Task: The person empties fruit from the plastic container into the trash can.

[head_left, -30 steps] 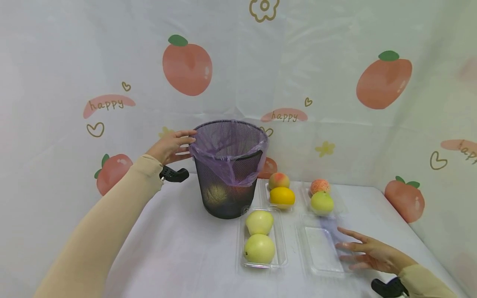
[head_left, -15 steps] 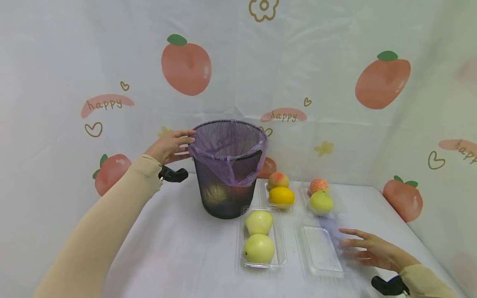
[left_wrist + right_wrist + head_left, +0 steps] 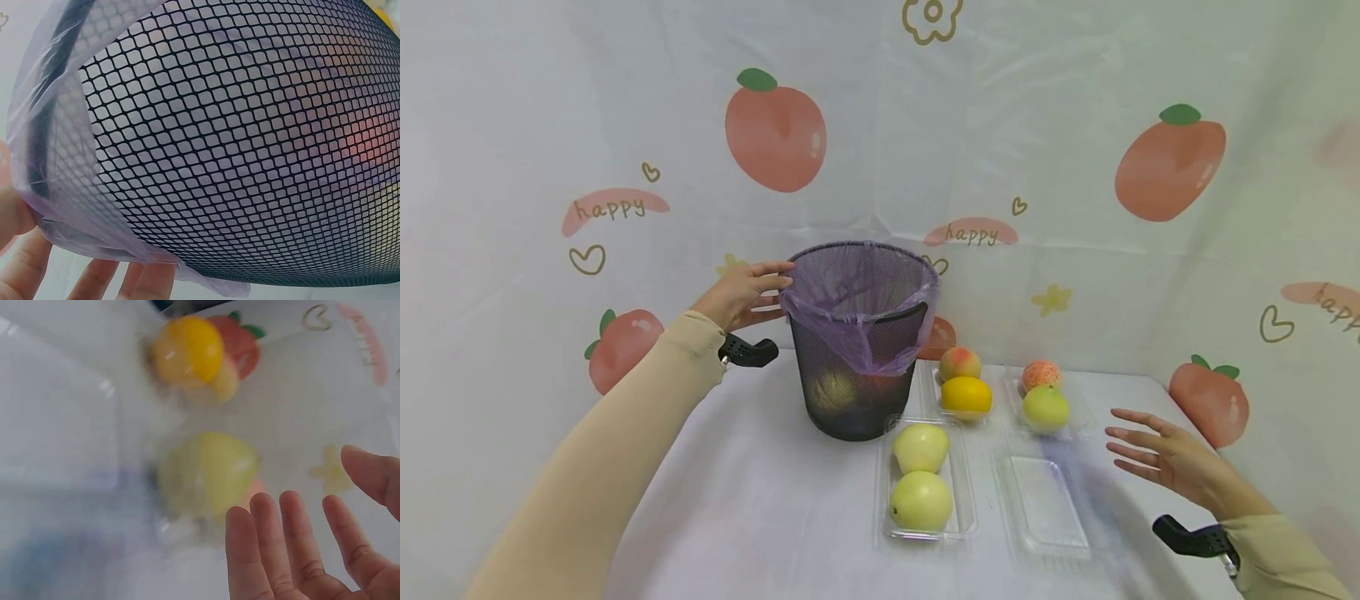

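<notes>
Right hand (image 3: 1180, 462) lifted off the empty tray (image 3: 1047, 504) on the surface, fingers spread, holding nothing. Farther back we see our left hand (image 3: 741, 293) gripping the mesh bin (image 3: 857, 337) rim; light, stiff wire, slippery liner.

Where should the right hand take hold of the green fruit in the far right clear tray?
Probably from above, fingers and thumb across the widest part of the green fruit. It sits in a shallow clear tray close against a pink fruit behind it, so the top and right side look freest. The right hand hovers open just to its right.
</notes>
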Tool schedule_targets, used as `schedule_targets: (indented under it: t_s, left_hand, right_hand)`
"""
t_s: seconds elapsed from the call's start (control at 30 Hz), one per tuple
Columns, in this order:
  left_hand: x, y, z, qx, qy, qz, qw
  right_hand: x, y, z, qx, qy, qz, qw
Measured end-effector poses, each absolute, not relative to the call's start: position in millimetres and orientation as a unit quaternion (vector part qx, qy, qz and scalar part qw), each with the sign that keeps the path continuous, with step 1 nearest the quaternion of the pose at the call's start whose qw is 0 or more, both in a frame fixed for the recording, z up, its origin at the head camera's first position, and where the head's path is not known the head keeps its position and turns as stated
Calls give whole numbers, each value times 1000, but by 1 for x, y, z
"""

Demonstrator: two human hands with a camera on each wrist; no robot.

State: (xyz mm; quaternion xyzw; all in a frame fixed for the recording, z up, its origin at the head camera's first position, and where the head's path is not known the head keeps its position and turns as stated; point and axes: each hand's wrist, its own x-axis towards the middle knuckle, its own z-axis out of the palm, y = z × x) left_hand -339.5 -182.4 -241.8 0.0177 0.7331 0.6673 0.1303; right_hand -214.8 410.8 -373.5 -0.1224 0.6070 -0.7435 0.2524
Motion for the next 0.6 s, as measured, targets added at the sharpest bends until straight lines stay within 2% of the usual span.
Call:
schedule_targets:
  t_s: [0.27,0.6]
  left_hand:
    - [-341,-183,-243,18,737,663,130]
    - [-342,-182,-243,16,738,663,127]
  right_hand:
    - [-214,361,-348,-181,601,-743,231]
    - [-209,295,-355,-86,693,-675,237]
